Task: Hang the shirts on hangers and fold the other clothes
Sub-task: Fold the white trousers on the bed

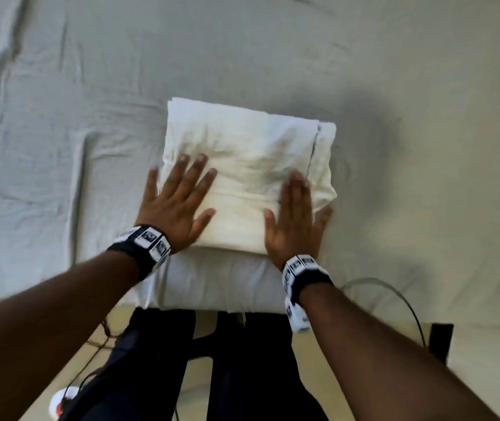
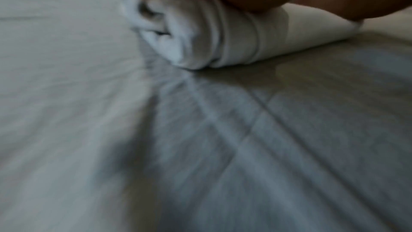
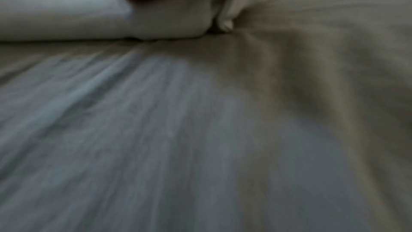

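Item: one white folded garment (image 1: 251, 165), a thick squared bundle lying on the bed sheet (image 1: 424, 86) near the bed's front edge, straight ahead of you. Its layered end shows in the left wrist view (image 2: 200, 38); what kind of garment it is cannot be made out, though it is probably one of the non-shirt pieces.

Hands: your left hand (image 1: 178, 199) lies flat on the bundle's left side, fingers spread and straight. Your right hand (image 1: 297, 220) lies flat on the right side, fingers together. Neither grips anything; both press down, apparently to flatten the fold and hold the layers in place.

Surroundings: wrinkled sheet on all sides; a cable (image 1: 394, 296) loops at the bed's edge.
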Demonstrator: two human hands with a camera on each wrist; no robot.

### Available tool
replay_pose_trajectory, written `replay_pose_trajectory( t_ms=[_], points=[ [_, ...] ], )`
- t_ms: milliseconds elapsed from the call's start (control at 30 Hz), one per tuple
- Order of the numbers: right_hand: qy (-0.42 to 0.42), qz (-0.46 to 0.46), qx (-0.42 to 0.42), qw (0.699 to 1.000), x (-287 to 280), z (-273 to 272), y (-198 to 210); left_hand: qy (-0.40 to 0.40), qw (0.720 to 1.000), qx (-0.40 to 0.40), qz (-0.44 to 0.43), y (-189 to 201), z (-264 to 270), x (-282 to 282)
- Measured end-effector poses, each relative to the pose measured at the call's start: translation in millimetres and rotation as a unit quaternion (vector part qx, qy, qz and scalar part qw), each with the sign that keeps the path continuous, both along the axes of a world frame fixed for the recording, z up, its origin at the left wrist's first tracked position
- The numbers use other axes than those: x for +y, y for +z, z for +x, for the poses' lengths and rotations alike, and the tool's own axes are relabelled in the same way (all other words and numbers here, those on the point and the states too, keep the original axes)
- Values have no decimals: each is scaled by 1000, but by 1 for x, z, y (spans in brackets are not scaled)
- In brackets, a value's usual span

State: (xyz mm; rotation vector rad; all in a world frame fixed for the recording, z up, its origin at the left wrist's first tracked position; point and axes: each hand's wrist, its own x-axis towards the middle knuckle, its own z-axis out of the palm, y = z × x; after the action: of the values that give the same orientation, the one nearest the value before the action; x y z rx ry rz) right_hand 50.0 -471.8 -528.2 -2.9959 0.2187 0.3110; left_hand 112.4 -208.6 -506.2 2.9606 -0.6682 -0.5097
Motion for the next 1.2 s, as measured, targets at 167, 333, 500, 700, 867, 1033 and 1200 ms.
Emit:
replay_pose_trajectory(
  t_ms=[167,333,500,700,867,1033,1200],
  points=[
    [-87,27,48,995,-8,3,8,99,993,63,12,8,8,5],
    [-132,120,-82,980,-46,-11,50,235,964,47,-118,45,-25,21],
    [-235,286,63,927,-61,-43,84,399,871,172,-230,64,-65,40],
    [-277,292,119,907,-53,-58,77,467,812,240,-257,47,-64,47],
    [-309,315,131,888,-33,-59,64,482,792,262,-267,32,-53,48],
    [-365,347,142,852,-31,-48,59,456,807,257,-273,39,-51,49],
    [-322,330,145,876,-60,-57,55,461,816,243,-250,32,-43,63]
  ],
)
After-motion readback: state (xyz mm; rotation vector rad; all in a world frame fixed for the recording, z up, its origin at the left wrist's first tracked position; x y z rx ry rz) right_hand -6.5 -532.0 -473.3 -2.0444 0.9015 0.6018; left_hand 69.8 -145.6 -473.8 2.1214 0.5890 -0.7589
